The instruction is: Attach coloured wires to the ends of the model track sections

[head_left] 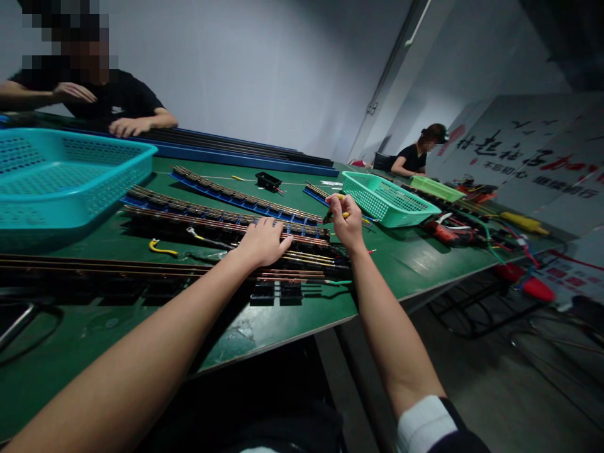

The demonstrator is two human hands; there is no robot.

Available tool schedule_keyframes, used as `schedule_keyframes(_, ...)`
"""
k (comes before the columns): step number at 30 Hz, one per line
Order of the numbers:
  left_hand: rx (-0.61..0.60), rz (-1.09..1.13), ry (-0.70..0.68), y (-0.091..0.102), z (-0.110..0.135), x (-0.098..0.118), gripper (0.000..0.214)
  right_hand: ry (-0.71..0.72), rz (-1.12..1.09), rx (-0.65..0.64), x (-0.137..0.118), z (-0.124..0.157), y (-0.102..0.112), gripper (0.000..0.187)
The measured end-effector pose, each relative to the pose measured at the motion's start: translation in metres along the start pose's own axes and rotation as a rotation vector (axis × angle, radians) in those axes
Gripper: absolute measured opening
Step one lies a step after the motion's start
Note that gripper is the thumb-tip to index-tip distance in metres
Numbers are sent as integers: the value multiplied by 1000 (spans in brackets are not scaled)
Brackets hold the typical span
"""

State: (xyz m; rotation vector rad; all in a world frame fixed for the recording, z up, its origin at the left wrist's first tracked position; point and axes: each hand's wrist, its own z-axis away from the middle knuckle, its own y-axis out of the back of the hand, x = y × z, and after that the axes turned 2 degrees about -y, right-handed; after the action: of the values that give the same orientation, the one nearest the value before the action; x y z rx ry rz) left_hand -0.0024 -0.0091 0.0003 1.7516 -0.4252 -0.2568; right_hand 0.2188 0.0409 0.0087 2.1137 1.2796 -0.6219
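My left hand (265, 242) lies with its fingers stretched out on a long rail assembly (207, 217) of copper-coloured rods with blue and dark mounts. My right hand (348, 223) is closed around small yellow-handled pliers (327, 216), whose dark jaws point left, near the assembly's right end. Fingers cover part of the tool. Another blue-based rail strip (245, 198) lies just behind. In front, a longer rail (108, 269) with dark blocks runs under my left forearm. A black cable with a metal lug (191, 233) and a short yellow wire (163, 248) lie left of my left hand.
A large turquoise basket (75, 204) stands at the left, a smaller green basket (387, 204) right of my right hand. Behind lie dark blue profiles (245, 155) and a black tray (268, 182). A red power tool (450, 233) lies right. Two co-workers sit at the table.
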Motion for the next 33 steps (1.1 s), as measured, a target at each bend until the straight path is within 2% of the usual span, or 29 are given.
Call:
schedule_keyframes(3, 0, -3, 1, 0, 1, 0, 48, 27, -30, -34, -4, 0, 2, 36)
schedule_keyframes(9, 6, -1, 4, -1, 0, 0, 48, 79, 16, -285, -15, 5, 3, 31)
schedule_keyframes(12, 7, -15, 6, -1, 0, 0, 48, 94, 15, -292, -17, 6, 2, 29)
schedule_keyframes(18, 3, -4, 7, 0, 0, 0, 48, 74, 5, -77, -10, 5, -2, 30)
schedule_keyframes(22, 0, 2, 4, -1, 0, -1, 47, 0, -18, 0, -2, 4, -2, 24)
schedule_keyframes(24, -3, 5, 5, 0, 0, -1, 47, -21, -54, 84, -2, 4, -1, 27)
schedule_keyframes(29, -15, 7, 14, 1, 0, 0, 48, 27, -195, 348, -15, 6, 10, 29)
schedule_keyframes(33, -12, 1, 12, 1, -1, 1, 48, 37, -208, 477, -21, 9, 23, 27)
